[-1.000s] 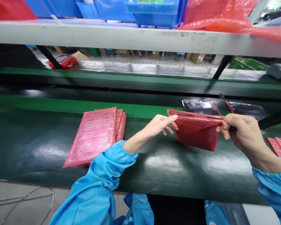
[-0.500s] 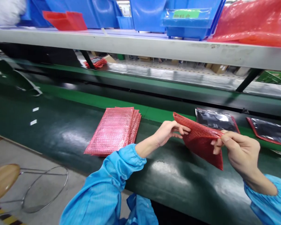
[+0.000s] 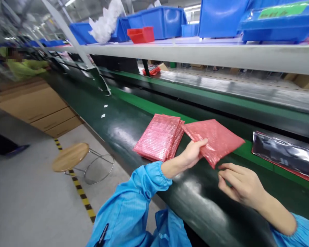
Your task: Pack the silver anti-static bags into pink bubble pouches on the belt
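Observation:
My left hand grips a red bubble-wrap bag by its near left edge, thumb on top. The bag is held up, tilted, over the work surface, its left corner close to a stack of red bubble-wrap bags. Just below the bag's near corner, my right hand is apart from it. Its fingers are loosely bent, with a gap to the thumb and nothing visible between them. To the right lies a flat dark panel on a red bag.
The long green work surface runs off to the far left. Above it is a shelf with blue bins and a small red bin. A stool and cartons stand left; a person is beyond.
My view has turned left. The bag has swung flatter and leftward toward the stack in my left hand. My right hand has let go of it and dropped below.

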`<state>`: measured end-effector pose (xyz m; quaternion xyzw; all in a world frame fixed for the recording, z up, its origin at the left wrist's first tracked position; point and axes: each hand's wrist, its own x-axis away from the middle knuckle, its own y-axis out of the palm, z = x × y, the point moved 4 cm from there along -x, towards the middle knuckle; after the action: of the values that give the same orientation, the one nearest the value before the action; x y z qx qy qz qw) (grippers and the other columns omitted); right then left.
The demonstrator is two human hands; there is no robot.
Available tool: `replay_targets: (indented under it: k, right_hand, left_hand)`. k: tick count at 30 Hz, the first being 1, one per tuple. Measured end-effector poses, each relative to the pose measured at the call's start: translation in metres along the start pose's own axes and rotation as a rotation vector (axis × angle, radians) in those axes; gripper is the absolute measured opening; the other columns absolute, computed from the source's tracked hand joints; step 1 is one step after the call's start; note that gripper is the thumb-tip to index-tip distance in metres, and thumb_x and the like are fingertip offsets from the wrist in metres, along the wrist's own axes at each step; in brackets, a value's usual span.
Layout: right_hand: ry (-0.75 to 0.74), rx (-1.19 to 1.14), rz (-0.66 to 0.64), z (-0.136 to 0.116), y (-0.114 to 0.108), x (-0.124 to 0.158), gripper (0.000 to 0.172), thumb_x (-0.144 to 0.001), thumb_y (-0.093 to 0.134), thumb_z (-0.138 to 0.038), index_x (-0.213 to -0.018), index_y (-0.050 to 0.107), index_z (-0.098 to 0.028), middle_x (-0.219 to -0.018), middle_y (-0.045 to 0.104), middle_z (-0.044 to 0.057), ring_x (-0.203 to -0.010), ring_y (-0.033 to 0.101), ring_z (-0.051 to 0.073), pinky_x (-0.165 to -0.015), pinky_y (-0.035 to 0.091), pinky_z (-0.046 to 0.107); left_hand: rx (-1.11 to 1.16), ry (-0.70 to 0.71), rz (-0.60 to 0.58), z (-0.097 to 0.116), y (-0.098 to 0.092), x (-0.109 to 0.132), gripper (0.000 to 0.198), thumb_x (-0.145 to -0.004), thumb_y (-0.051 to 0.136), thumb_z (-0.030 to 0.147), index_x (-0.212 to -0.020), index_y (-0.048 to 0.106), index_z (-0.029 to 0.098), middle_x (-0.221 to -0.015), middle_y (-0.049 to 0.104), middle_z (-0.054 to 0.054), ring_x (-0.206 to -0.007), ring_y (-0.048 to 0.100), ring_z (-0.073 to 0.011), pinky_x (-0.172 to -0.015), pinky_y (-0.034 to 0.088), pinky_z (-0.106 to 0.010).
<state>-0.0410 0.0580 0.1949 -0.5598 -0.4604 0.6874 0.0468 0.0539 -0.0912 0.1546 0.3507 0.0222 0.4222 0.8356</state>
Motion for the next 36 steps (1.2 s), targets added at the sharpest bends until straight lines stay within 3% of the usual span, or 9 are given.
replay_targets:
  k: [5, 10, 13, 16, 22, 26, 29, 32, 36]
  right_hand:
    - [0.071, -0.034, -0.086, 0.014, 0.019, 0.025, 0.025, -0.099, 0.049, -0.011, -0.08, 0.063, -0.018, -0.073, 0.065, 0.004, -0.066, 0.063, 0.014, -0.06, 0.05, 0.024]
    - [0.252, 0.092, -0.173, 0.041, 0.042, 0.095, 0.031, -0.103, 0.046, -0.018, -0.076, 0.062, -0.018, -0.075, 0.066, 0.004, -0.061, 0.063, 0.012, -0.054, 0.047, 0.023]
    - [0.38, 0.177, -0.157, 0.06, 0.045, 0.141, 0.033, -0.104, 0.046, -0.024, -0.077, 0.065, -0.018, -0.08, 0.068, 0.004, -0.059, 0.064, 0.012, -0.052, 0.047, 0.023]
    - [0.502, 0.216, -0.141, 0.074, 0.043, 0.175, 0.032, -0.102, 0.05, -0.03, -0.077, 0.068, -0.019, -0.082, 0.07, 0.005, -0.06, 0.065, 0.014, -0.051, 0.047, 0.023]
    - [0.858, 0.239, -0.027, 0.089, 0.037, 0.204, 0.035, -0.099, 0.047, -0.037, -0.077, 0.068, -0.018, -0.081, 0.07, 0.009, -0.068, 0.065, 0.021, -0.059, 0.048, 0.029]
    - [0.955, 0.14, 0.044, 0.096, 0.043, 0.211, 0.036, -0.095, 0.049, -0.043, -0.075, 0.068, -0.02, -0.076, 0.068, 0.007, -0.066, 0.063, 0.02, -0.062, 0.047, 0.031]
    - [1.012, 0.045, 0.121, 0.102, 0.045, 0.213, 0.037, -0.089, 0.05, -0.047, -0.069, 0.067, -0.022, -0.068, 0.065, 0.005, -0.059, 0.06, 0.019, -0.059, 0.044, 0.031]
    - [1.085, -0.081, 0.183, 0.106, 0.044, 0.211, 0.034, -0.087, 0.052, -0.046, -0.067, 0.067, -0.023, -0.066, 0.065, 0.005, -0.057, 0.059, 0.019, -0.059, 0.043, 0.032]
    - [1.157, -0.1, 0.262, 0.11, 0.043, 0.212, 0.035, -0.089, 0.049, -0.045, -0.071, 0.068, -0.023, -0.07, 0.068, 0.006, -0.059, 0.061, 0.019, -0.063, 0.047, 0.031]
  left_hand:
    - [0.104, 0.242, 0.39, 0.046, -0.077, -0.003, 0.007, -0.062, 0.062, 0.013, -0.065, 0.056, 0.016, -0.064, 0.059, 0.002, -0.063, 0.059, -0.0121, -0.071, 0.052, -0.024]
    - [0.138, 0.269, 0.58, 0.06, -0.148, 0.02, 0.011, -0.059, 0.051, 0.008, -0.062, 0.05, 0.018, -0.058, 0.054, 0.004, -0.054, 0.052, -0.0098, -0.063, 0.05, -0.021]
    - [0.127, 0.204, 0.643, 0.055, -0.174, 0.037, 0.013, -0.057, 0.05, 0.006, -0.064, 0.053, 0.017, -0.06, 0.059, 0.001, -0.053, 0.055, -0.012, -0.06, 0.051, -0.023]
    - [0.096, 0.174, 0.681, 0.054, -0.187, 0.049, 0.013, -0.061, 0.051, 0.006, -0.067, 0.054, 0.016, -0.064, 0.064, -0.001, -0.055, 0.059, -0.0131, -0.06, 0.053, -0.024]
    - [-0.11, 0.065, 0.743, 0.063, -0.196, 0.066, 0.008, -0.078, 0.055, 0.013, -0.074, 0.062, 0.012, -0.062, 0.066, -0.005, -0.047, 0.061, -0.0155, -0.049, 0.05, -0.024]
    - [-0.661, 0.044, 0.854, 0.076, -0.203, 0.094, 0.026, -0.086, 0.058, 0.034, -0.07, 0.063, 0.014, -0.063, 0.07, -0.01, -0.05, 0.066, -0.0194, -0.045, 0.044, -0.023]
    - [-1.012, 0.127, 0.818, 0.073, -0.192, 0.105, 0.041, -0.086, 0.056, 0.047, -0.056, 0.056, 0.019, -0.054, 0.065, -0.007, -0.047, 0.062, -0.0179, -0.046, 0.042, -0.023]
    - [-1.151, 0.201, 0.646, 0.044, -0.162, 0.091, 0.044, -0.083, 0.055, 0.055, -0.055, 0.055, 0.021, -0.048, 0.059, -0.003, -0.043, 0.057, -0.0174, -0.049, 0.044, -0.027]
    - [-1.172, 0.225, 0.33, -0.031, -0.096, 0.032, 0.041, -0.082, 0.055, 0.058, -0.061, 0.057, 0.022, -0.052, 0.061, -0.003, -0.049, 0.059, -0.0187, -0.054, 0.045, -0.028]
